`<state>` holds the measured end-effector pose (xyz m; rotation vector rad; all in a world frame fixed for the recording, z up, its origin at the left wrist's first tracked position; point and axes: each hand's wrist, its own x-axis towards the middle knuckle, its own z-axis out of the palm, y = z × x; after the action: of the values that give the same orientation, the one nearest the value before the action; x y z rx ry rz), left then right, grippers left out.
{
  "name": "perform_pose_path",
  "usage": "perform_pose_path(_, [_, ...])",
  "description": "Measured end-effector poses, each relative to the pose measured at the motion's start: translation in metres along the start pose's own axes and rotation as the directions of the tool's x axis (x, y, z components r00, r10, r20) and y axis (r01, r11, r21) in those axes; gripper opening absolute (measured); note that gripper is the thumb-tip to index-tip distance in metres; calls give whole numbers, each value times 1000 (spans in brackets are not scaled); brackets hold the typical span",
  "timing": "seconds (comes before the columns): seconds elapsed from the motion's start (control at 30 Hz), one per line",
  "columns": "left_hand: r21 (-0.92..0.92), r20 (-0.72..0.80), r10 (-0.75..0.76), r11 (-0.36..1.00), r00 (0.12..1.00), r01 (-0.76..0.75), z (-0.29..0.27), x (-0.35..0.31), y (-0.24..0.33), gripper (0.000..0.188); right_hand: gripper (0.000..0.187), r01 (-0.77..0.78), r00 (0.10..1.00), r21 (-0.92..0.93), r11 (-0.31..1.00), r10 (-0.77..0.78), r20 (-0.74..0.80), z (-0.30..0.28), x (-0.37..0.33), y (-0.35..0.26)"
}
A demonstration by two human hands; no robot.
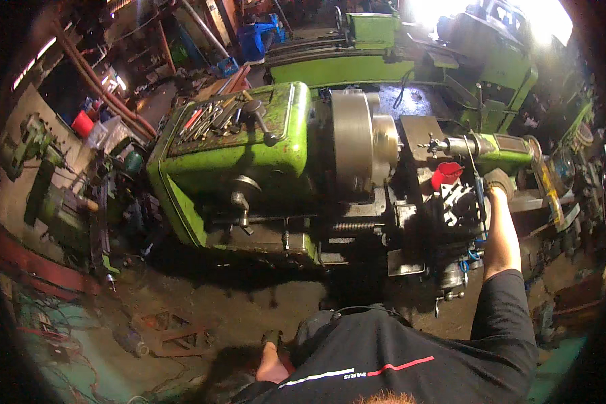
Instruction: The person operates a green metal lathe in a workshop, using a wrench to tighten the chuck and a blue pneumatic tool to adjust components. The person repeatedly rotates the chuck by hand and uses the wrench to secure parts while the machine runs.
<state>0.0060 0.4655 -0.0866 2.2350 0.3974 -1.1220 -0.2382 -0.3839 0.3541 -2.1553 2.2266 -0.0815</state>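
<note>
Green lathe (296, 158) — paint scuffed and grimy.

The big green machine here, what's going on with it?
A person stands at the green lathe, right arm stretched out, with the right hand at the near side of the tailstock; exactly what it grips is hard to make out. A red container sits to the left of that hand. Further left is a large round metal chuck, and loose tools lie on top of the machine's left end.
</note>
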Motion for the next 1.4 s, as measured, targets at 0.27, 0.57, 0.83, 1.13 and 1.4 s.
perform_pose_path(0.27, [234, 204, 60, 966, 977, -108, 2, -23, 17, 45, 46, 123, 992, 92, 988, -123, -1, -26, -31, 8])
perform_pose_path(0.57, [843, 231, 415, 367, 880, -394, 23, -63, 44, 43, 44, 308, 949, 205, 929, -314, 0, -26, -26, 23])
perform_pose_path(0.83, [517, 31, 75, 852, 997, -81, 28, -124, 19, 35, 42, 390, 918, 311, 866, -393, -57, -8, -13, 37])
perform_pose_path(1.13, [511, 49, 114, 851, 992, -123, 40, -144, -13, 38, 39, 465, 885, 360, 809, -437, -163, -3, -14, 43])
perform_pose_path(1.4, [596, 111, 254, 757, 961, -269, 90, -114, -12, 43, 44, 431, 900, 260, 864, -432, -57, -11, -19, 22])
